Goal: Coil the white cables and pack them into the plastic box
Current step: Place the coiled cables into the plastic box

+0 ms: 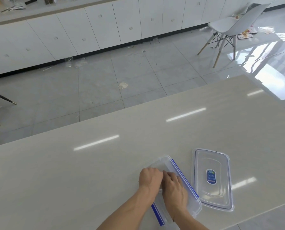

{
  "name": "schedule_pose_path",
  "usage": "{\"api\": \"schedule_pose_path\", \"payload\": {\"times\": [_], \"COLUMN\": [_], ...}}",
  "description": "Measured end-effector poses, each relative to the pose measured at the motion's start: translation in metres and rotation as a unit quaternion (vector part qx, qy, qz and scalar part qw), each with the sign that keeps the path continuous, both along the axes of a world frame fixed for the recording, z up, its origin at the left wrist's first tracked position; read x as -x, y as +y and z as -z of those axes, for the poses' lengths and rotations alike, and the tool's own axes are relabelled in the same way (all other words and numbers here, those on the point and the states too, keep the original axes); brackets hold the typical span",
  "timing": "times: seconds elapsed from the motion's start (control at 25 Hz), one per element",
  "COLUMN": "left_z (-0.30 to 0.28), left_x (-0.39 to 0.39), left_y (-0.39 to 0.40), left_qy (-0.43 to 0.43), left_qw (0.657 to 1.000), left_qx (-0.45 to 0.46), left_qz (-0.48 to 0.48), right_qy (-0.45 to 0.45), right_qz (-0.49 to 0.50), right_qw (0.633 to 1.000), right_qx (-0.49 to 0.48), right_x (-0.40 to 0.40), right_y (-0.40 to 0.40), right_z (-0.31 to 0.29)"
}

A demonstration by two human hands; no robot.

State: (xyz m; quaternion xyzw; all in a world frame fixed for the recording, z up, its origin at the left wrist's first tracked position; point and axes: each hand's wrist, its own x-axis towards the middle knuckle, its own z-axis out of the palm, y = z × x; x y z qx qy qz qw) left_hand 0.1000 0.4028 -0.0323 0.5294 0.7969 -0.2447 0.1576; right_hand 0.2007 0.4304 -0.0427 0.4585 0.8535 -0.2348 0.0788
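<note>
Both hands are inside the clear plastic box (190, 201) with blue clips. The left hand (151, 177) and right hand (175, 188) touch, fingers curled down; what they hold is hidden. The lid (213, 179) lies just right of the fingers on the table (72, 180). Farther off stands a white chair (234, 25).

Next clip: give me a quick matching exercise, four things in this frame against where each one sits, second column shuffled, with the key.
Things:
1. plastic box
2. lid
3. white chair
4. both hands (left hand, right hand)

Places:
A. on the tiled floor, beyond the table
B. flat on the table, right of the box
C. together over the open box
D. on the table, under the hands

Pairs: 1-D, 2-B, 3-A, 4-C
</note>
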Motion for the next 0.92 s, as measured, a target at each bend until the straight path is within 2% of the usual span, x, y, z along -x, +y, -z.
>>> {"api": "schedule_pose_path", "payload": {"times": [0.28, 0.56, 0.68, 0.8, 0.92], "left_z": [-0.004, -0.017, -0.031, -0.043, -0.043], "left_x": [0.004, 0.009, 0.014, 0.021, 0.029], "left_y": [0.001, -0.008, -0.023, -0.059, -0.104], "left_qy": [0.000, -0.055, -0.098, -0.126, -0.146], "left_qw": [0.999, 0.988, 0.961, 0.910, 0.886], "left_qx": [-0.050, -0.144, -0.239, -0.332, -0.330], "left_qz": [-0.018, -0.032, -0.094, -0.215, -0.290], "right_qy": [0.019, 0.079, 0.110, 0.143, 0.175], "right_qz": [-0.042, -0.044, -0.037, -0.032, -0.049], "right_qw": [0.999, 0.996, 0.993, 0.989, 0.983], "right_qx": [-0.010, -0.012, -0.015, -0.023, -0.029], "right_x": [-0.013, -0.022, -0.028, -0.038, -0.043], "right_y": [0.005, 0.006, 0.009, 0.009, 0.002], "right_z": [0.005, -0.006, -0.018, -0.032, -0.042]}}
